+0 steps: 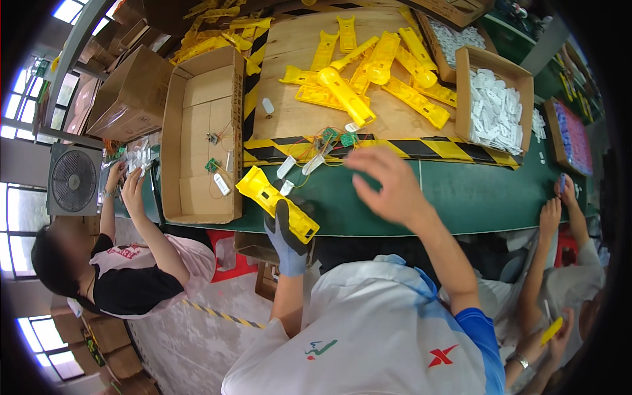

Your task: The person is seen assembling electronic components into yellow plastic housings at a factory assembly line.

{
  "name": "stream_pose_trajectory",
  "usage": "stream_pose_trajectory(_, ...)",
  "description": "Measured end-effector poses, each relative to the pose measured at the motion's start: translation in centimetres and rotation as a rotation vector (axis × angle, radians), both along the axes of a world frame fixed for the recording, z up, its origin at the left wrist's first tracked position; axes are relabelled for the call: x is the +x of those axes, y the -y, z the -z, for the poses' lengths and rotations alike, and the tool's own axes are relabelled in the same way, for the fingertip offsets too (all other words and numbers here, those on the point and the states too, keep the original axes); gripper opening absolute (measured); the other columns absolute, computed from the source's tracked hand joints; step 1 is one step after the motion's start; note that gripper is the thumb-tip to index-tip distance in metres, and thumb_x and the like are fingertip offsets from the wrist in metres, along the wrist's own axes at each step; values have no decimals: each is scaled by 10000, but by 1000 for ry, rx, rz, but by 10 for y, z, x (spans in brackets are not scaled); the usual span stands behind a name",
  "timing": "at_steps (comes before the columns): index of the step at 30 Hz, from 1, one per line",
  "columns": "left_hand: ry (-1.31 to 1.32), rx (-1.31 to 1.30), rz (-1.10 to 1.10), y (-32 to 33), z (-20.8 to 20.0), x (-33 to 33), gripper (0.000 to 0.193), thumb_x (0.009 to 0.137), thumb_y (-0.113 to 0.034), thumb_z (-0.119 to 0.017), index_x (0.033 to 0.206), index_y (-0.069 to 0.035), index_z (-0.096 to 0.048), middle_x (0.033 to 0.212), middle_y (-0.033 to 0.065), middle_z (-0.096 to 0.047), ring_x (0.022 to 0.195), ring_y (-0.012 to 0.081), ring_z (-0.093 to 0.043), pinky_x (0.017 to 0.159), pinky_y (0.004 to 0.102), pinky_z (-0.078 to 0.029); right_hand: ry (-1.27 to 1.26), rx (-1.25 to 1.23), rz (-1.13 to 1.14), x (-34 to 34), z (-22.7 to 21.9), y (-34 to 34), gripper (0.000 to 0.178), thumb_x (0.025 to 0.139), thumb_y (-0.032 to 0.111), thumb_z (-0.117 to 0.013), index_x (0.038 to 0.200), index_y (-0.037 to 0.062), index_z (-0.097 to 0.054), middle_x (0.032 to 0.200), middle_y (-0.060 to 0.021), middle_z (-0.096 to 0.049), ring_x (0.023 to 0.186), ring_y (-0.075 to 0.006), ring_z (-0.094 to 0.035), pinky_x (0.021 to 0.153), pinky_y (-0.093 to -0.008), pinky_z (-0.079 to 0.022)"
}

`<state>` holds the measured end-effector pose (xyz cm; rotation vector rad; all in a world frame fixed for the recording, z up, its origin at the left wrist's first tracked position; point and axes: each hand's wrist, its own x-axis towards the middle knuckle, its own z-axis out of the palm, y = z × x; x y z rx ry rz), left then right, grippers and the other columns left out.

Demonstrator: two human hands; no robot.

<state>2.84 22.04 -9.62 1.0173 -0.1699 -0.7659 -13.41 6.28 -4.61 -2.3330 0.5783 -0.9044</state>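
My left hand (pixel 288 247), in a grey and dark work glove, grips a yellow plastic shell (pixel 271 191) near the table's front edge. The shell lies tilted, its hollow side with dark openings facing up. My bare right hand (pixel 390 187) hovers to its right with fingers apart and nothing visible in them. Just beyond that hand lie small green circuit boards (pixel 348 139) with thin wires. White plastic pieces (pixel 286 166) are wired up among them, and one small white piece (pixel 287 188) sits right behind the yellow shell.
More yellow shells (pixel 411 102) are heaped on the wooden board (pixel 283 49), edged with striped tape. An open cardboard box (pixel 172 138) stands left, holding a wired board. At right, a carton (pixel 463 99) contains white parts (pixel 495 108). People work on both sides.
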Motion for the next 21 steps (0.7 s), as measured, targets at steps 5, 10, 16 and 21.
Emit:
stream_pose_trajectory(5,150,88,210,-11,17,3,460,944,-139,-575,1360,-12,-425,912,104,-644,720,187,-650,647,314,-544,-480,-182,275,32,36,49,268,810,133,-668,1075,93,-653,1085,-87,-620,992,-286,-583,892,-403,-490)
stream_pose_trajectory(10,175,117,346,13,24,-17,468,905,-58,-610,1340,-9,-444,991,100,-641,763,177,-648,697,299,-537,-246,-137,171,36,43,56,190,809,177,-707,967,71,-697,929,-93,-657,923,-269,-599,841,-385,-487)
stream_pose_trajectory(16,247,48,216,38,24,-22,479,818,53,-648,1261,-2,-475,1059,100,-637,848,184,-645,757,298,-517,125,172,346,7,21,39,96,789,94,-740,848,25,-708,794,-96,-688,744,-266,-646,693,-338,-502)
stream_pose_trajectory(21,356,78,176,66,16,-23,549,800,51,-671,1296,6,-440,1116,98,-602,905,168,-629,784,291,-516,232,36,411,-6,12,32,98,791,50,-732,872,12,-692,850,-113,-695,774,-272,-660,687,-327,-502)
